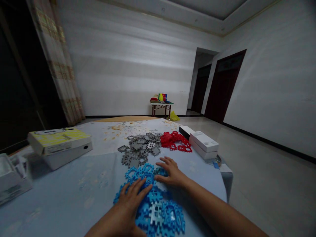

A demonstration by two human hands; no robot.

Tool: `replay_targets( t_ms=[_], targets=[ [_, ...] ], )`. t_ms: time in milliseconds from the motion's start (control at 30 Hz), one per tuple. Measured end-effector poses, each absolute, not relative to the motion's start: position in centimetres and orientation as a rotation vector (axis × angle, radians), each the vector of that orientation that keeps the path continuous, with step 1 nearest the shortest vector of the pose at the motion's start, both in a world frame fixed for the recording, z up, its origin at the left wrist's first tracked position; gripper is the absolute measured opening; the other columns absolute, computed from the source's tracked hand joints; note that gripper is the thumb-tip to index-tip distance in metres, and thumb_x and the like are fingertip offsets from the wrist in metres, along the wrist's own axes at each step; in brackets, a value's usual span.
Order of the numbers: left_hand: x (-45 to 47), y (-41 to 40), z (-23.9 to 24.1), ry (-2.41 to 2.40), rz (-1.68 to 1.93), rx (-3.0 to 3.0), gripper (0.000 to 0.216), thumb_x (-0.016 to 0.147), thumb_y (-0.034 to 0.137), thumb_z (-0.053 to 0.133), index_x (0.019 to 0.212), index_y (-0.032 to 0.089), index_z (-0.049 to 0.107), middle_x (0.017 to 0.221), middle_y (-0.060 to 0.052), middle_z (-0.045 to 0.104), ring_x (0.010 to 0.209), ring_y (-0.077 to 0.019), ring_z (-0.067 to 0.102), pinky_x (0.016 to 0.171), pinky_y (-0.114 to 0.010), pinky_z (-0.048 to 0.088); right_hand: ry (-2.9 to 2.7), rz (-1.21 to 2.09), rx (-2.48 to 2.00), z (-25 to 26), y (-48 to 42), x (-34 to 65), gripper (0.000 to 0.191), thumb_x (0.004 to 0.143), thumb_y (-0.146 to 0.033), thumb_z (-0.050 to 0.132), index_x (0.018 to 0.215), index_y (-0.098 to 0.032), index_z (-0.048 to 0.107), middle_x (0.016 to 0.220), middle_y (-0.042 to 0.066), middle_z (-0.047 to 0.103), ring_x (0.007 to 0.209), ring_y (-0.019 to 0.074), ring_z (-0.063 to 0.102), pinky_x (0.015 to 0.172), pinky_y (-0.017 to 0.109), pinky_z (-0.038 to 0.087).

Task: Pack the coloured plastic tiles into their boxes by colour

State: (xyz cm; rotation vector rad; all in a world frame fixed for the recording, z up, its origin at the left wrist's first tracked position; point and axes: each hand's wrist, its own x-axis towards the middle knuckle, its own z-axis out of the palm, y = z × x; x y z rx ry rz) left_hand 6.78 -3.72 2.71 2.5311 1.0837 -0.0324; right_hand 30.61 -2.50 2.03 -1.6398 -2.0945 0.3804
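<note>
A heap of blue interlocking plastic building pieces (154, 194) lies in front of me on the cloth-covered table. My left hand (132, 199) rests on the heap's left side, fingers spread. On the far right edge of the heap is my right hand (170, 172), its fingers apart over a darker blue-green piece (161, 171). No piece is visibly gripped in either hand. Just beyond the blue heap sits a pile of grey pieces (134, 152), and right of that a pile of red pieces (175, 141). A pale piece (156, 213) lies on top of the blue ones.
A yellow-and-white box (61, 144) stands at the left, near a white open box (12, 179). White boxes (203, 143) and a black-sided box (186, 131) line the table's right edge. A small table (161, 103) stands by the far wall.
</note>
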Motion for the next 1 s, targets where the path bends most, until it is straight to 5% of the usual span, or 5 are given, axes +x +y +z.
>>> replay_targets(
  t_ms=[233, 400, 667, 800, 1000],
  targets=[
    [7.4, -3.9, 3.3, 1.025, 0.135, 2.505, 0.115, 0.04, 0.071, 0.064, 0.139, 0.03, 0.021, 0.149, -0.011, 0.013, 0.135, -0.0338, 0.006, 0.104, -0.058, -0.001, -2.329, 0.436, -1.432, 0.0, -8.6, 30.4, 0.08, 0.069, -0.063, 0.054, 0.137, -0.03, 0.029, 0.147, 0.006, 0.017, 0.134, 0.0328, 0.008, 0.105, 0.056, 0.012],
    [6.9, -4.0, 4.3, 1.044, 0.143, 2.47, 0.114, 0.044, 0.07, 0.063, 0.14, 0.026, 0.019, 0.149, -0.013, 0.015, 0.135, -0.0328, 0.007, 0.105, -0.057, 0.001, -2.436, 0.32, -1.422, -0.9, -8.4, 29.8, 0.077, 0.069, -0.062, 0.054, 0.136, -0.031, 0.031, 0.146, 0.007, 0.02, 0.134, 0.0341, 0.01, 0.104, 0.059, 0.007],
    [-0.4, 0.6, 6.9, 1.696, 0.989, 2.394, 0.065, 0.073, 0.046, 0.054, 0.132, 0.024, 0.035, 0.142, -0.012, 0.031, 0.132, -0.0247, 0.024, 0.106, -0.047, 0.018, -2.202, 0.31, -1.436, 0.3, -4.5, 30.4, 0.059, 0.077, -0.055, 0.049, 0.128, -0.027, 0.044, 0.139, 0.008, 0.036, 0.129, 0.0282, 0.028, 0.105, 0.05, 0.025],
    [-8.6, 3.6, 8.2, 2.565, 1.552, 1.683, 0.072, 0.071, 0.047, 0.054, 0.131, 0.014, 0.031, 0.139, -0.021, 0.025, 0.13, -0.0333, 0.023, 0.1, -0.052, 0.023, -1.93, 0.256, -1.423, -0.1, -3.0, 30.6, 0.049, 0.081, -0.051, 0.044, 0.12, -0.023, 0.051, 0.13, 0.01, 0.046, 0.121, 0.0259, 0.04, 0.101, 0.046, 0.034],
    [-17.1, 4.9, 6.9, 2.825, 1.373, 1.299, 0.102, 0.066, 0.067, 0.047, 0.135, 0.008, 0.001, 0.141, -0.03, 0.004, 0.128, -0.0487, 0.006, 0.093, -0.065, 0.016, -1.852, 0.101, -1.431, -1.7, -2.0, 31.2, 0.043, 0.079, -0.048, 0.049, 0.113, -0.024, 0.055, 0.123, 0.009, 0.052, 0.116, 0.027, 0.045, 0.098, 0.048, 0.036]
  ],
)
